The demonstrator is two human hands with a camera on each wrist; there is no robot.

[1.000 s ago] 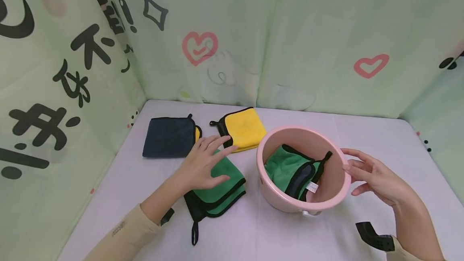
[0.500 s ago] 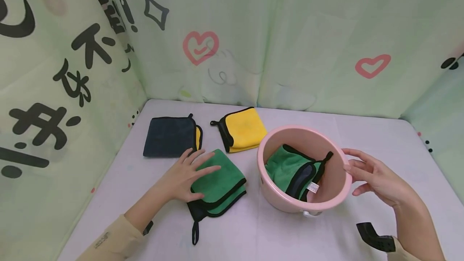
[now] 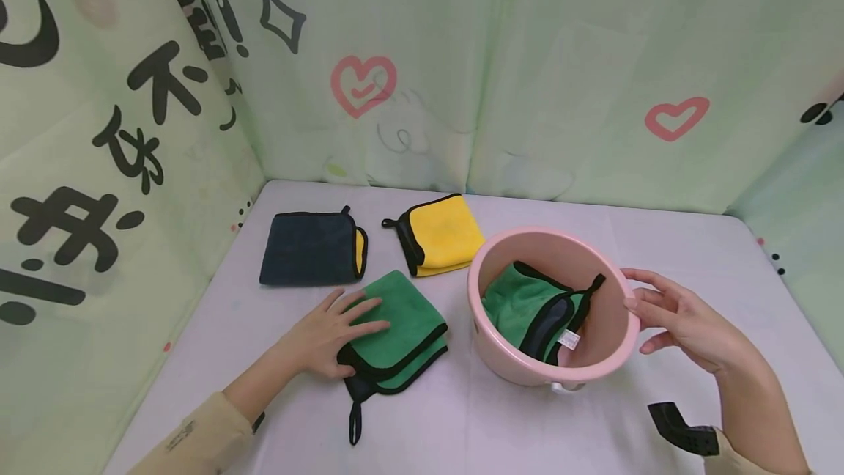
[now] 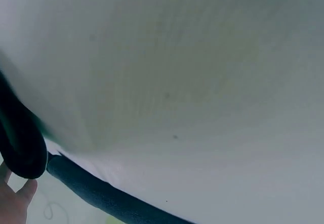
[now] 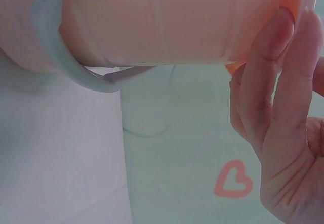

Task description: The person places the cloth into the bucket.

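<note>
A folded green cloth (image 3: 405, 325) with black trim lies on the white table (image 3: 461, 424), left of a pink basin (image 3: 491, 358). My left hand (image 3: 339, 328) rests flat on the cloth's left part, its fingers straight. Inside the basin lies another green cloth (image 3: 524, 303) with a black edge and a white tag. My right hand (image 3: 666, 314) touches the basin's right rim with straight fingers. In the right wrist view those fingers (image 5: 273, 82) lie against the basin's outer wall (image 5: 167, 21). The left wrist view is mostly blurred table, with a bit of my hand (image 4: 12, 204).
A folded dark blue cloth (image 3: 308, 248) and a folded yellow cloth (image 3: 445, 233) lie at the back left. A black mount (image 3: 679, 431) shows by my right wrist. Printed green curtain walls (image 3: 560, 94) close the table on three sides.
My left hand has drawn back from near the yellow cloth and settled on the left part of the green cloth. The right hand and basin have stayed put.
</note>
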